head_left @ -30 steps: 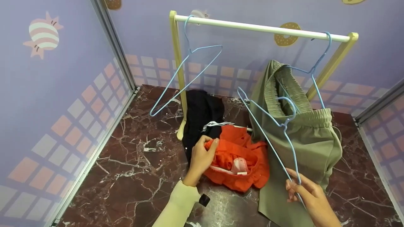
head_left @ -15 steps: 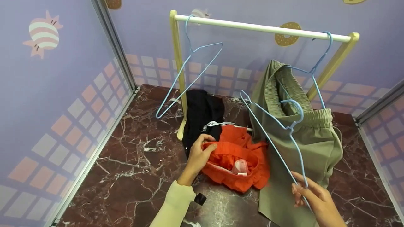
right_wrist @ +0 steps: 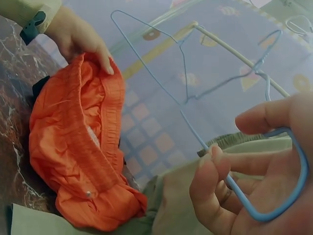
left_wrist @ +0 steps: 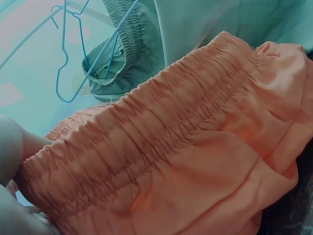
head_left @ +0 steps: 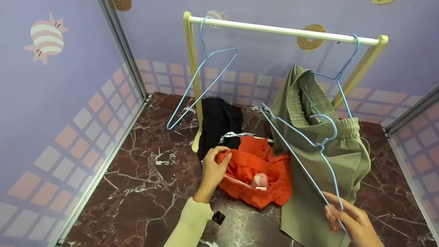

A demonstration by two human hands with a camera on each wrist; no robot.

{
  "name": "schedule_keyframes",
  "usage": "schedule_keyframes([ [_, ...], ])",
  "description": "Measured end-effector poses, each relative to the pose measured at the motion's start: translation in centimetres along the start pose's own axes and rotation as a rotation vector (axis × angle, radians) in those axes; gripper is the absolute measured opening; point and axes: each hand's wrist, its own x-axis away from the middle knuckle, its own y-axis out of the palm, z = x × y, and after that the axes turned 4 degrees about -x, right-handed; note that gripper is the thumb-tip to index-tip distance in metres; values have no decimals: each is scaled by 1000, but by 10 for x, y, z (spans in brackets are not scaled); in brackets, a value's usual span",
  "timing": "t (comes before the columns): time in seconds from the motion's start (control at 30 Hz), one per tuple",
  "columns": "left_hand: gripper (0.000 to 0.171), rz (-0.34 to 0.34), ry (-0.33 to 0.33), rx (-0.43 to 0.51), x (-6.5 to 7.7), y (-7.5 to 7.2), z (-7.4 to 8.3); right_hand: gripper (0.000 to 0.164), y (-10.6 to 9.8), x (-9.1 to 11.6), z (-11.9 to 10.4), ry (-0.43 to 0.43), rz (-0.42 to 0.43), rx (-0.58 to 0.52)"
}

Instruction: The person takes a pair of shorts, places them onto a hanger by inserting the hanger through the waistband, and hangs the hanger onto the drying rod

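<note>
Orange pants (head_left: 253, 163) with a gathered elastic waist lie bunched on the floor, their waist opening facing up and a pale label showing inside. My left hand (head_left: 214, 168) pinches the waistband at its left side. In the left wrist view the gathered band (left_wrist: 142, 132) stretches away from the fingers. To the right, my right hand (head_left: 353, 218) grips a blue wire hanger (head_left: 305, 137) by one end, its hook pointing up and apart from the pants. The right wrist view shows the hanger's rounded end (right_wrist: 271, 213) curving inside the palm. How long the orange legs are is hidden.
A low rack with a white rail (head_left: 274, 29) and wooden posts stands behind. One bare blue hanger (head_left: 202, 85) hangs at its left; green pants (head_left: 319, 161) hang from another at the right. Black cloth (head_left: 221, 120) lies behind the orange pants. Patterned panels (head_left: 75, 103) enclose the marble floor.
My right hand and its hanger have shifted right and slightly down. The left hand has edged left, still pinching the orange waistband. The bare hanger on the rail sways slightly.
</note>
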Motion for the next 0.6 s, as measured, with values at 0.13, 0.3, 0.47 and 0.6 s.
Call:
schedule_keyframes([
  [0.13,9,9,-15,-14,-1,1,1,38,-4,5,-1,36,-10,5],
  [0.3,9,34,-10,-5,-2,2,1,38,-9,7,-1,30,-114,-25],
  [0.47,15,56,-91,59,-6,1,-2,41,-14,11,-3,66,-179,-53],
  [0.6,22,71,-166,133,-9,0,-4,42,-18,16,-4,117,-177,-58],
])
